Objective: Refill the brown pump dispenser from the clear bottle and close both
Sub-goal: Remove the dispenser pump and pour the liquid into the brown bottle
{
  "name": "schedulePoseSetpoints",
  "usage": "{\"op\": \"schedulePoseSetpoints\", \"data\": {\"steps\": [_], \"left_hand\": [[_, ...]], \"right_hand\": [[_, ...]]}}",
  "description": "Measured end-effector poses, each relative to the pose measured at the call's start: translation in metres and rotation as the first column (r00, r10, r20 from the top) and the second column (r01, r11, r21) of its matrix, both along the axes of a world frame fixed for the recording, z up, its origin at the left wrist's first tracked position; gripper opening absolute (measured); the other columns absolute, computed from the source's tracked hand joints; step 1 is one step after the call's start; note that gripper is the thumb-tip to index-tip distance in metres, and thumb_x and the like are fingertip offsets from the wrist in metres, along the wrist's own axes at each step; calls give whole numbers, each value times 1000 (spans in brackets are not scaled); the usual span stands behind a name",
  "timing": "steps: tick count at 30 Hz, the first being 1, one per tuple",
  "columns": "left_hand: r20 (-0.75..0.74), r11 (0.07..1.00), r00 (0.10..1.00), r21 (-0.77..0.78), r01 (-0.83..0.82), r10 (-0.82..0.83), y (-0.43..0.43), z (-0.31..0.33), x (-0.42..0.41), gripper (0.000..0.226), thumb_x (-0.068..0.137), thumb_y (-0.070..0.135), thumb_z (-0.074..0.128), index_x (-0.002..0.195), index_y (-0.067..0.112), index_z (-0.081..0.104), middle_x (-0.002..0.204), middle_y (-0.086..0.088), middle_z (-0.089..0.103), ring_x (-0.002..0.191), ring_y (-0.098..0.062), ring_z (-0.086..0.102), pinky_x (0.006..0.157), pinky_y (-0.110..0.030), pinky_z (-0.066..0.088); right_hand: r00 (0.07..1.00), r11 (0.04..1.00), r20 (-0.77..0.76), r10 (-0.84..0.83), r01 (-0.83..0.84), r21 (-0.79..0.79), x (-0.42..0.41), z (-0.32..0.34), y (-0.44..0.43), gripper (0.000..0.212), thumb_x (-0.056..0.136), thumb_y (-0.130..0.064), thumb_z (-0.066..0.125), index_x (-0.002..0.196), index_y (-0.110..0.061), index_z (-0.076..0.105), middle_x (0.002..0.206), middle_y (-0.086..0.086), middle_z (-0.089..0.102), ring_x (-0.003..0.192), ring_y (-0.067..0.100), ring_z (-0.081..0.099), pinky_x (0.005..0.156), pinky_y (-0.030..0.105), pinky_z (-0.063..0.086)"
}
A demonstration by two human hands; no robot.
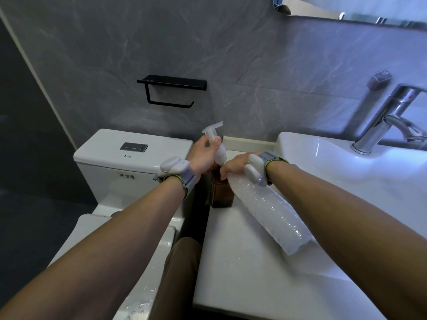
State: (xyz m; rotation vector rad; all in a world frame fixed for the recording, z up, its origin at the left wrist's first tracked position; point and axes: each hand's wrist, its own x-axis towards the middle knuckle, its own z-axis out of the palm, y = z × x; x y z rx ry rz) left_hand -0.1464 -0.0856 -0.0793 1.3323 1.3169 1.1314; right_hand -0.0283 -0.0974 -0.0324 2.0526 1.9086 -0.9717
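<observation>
Pump head (213, 135) in L hand (203, 155) fingers, clear bottle (265, 209) neck in R hand (235, 167).

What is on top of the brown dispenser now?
The clear bottle, tilted in the right hand, has its neck over the dispenser. The left hand holds the pump above it. The dispenser's opening is hidden by the hands.

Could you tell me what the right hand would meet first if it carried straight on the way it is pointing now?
Most likely the brown pump dispenser: the right hand, tilting the clear bottle, points left and forward at its top, where the left hand holds the pump head. Depth is uncertain.
</observation>
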Motion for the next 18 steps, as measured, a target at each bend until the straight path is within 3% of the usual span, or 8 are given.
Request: {"op": "schedulePoseSetpoints", "data": {"steps": [3, 8, 12, 18], "left_hand": [[12, 1000, 1000, 2, 1, -1, 0, 1, 0, 40, 98, 40, 45, 125, 12, 52, 106, -4, 60, 97, -21, 60, 81, -32, 48], [3, 1000, 1000, 8, -3, 3, -1, 2, 1, 40, 98, 39, 45, 127, 12, 52, 108, -4, 59, 99, -20, 58, 85, -32, 48], [26, 1000, 1000, -19, -7, 7, -1, 3, 2, 40, 98, 39, 45, 129, 13, 51, 107, -3, 59, 97, -19, 58, 81, -31, 47], [12, 1000, 1000, -14, -6, 6, 0, 1, 1, 41, 98, 38, 45, 129, 11, 52, 108, -4, 59, 96, -19, 58, 82, -31, 48]], "right_hand": [[1000, 1000, 2, -3, 3, 3, 0, -1, 1, 39, 81, -42, 62, 104, -12, 54, 109, 14, 59, 108, 31, 57, 102, 41, 43], [1000, 1000, -13, -7, 7, -4, 1, 0, 0, 39, 83, -40, 61, 107, -11, 52, 112, 16, 59, 106, 31, 57, 102, 42, 43], [1000, 1000, -12, 18, -18, 4, 2, 0, 2, 36, 84, -41, 61, 104, -13, 49, 105, 14, 55, 97, 28, 53, 90, 37, 42], [999, 999, -27, 42, -42, 4, 6, 5, -1, 33, 86, -39, 59, 103, -12, 50, 104, 14, 53, 97, 28, 52, 91, 34, 42]]}}
